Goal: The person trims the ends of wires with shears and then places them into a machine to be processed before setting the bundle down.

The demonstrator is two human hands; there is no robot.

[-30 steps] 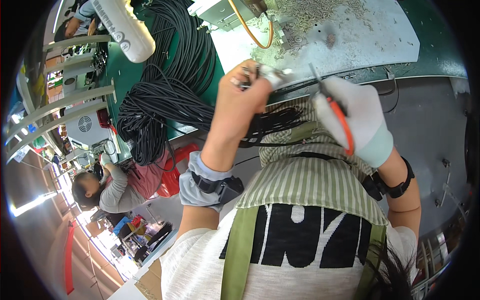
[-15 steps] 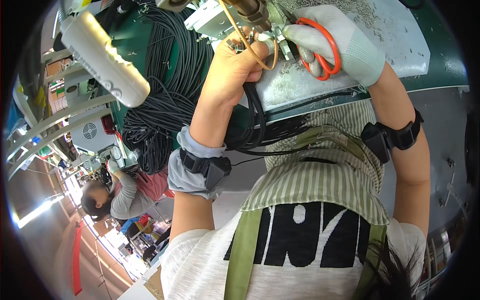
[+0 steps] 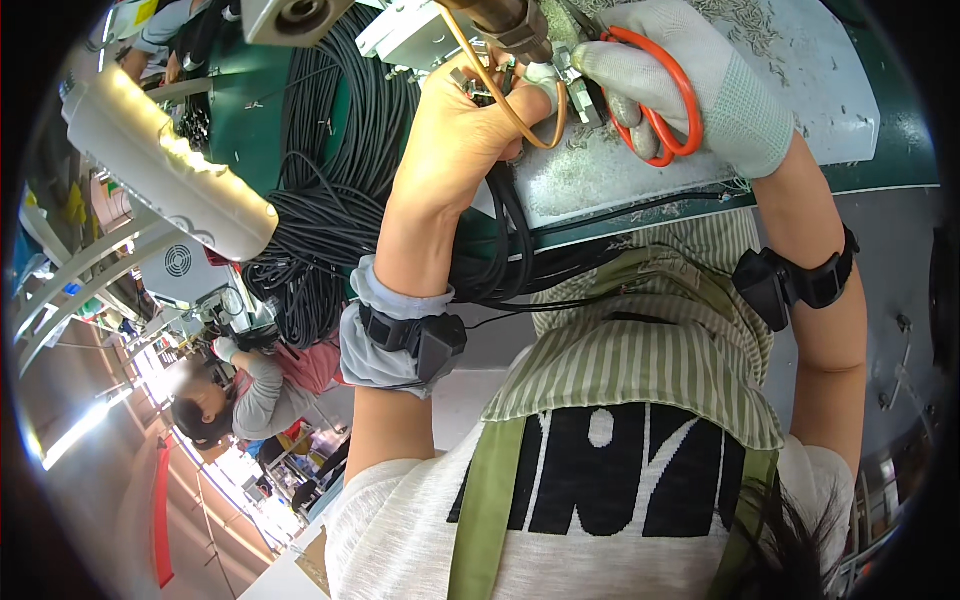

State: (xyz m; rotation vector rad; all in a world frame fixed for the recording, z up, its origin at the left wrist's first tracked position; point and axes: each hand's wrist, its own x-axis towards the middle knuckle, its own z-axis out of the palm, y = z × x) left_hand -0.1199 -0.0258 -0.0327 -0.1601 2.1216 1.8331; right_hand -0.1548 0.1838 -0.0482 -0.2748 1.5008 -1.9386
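My bare left hand is closed at a small metal fixture, its thumb and fingers bent together beneath a dark metal tool head. Whatever sits between those fingertips is hidden. A thin orange-brown tube loops down in front of that hand. On the fixture's other side, my right hand, in a white glove, is closed around red-handled scissors. The scissors' dark blades point away from me, partly covered by the glove. My gloved thumb is close to the fixture.
Coiled black cables lie on the green table to the left, some hanging off the edge. Small metal pieces litter a white sheet. A lit white lamp juts in at left. Another person sits farther left.
The view has shifted slightly, and the lamp appears lower and farther left. My right hand with the scissors is a little farther right. My left hand keeps its place at the fixture.
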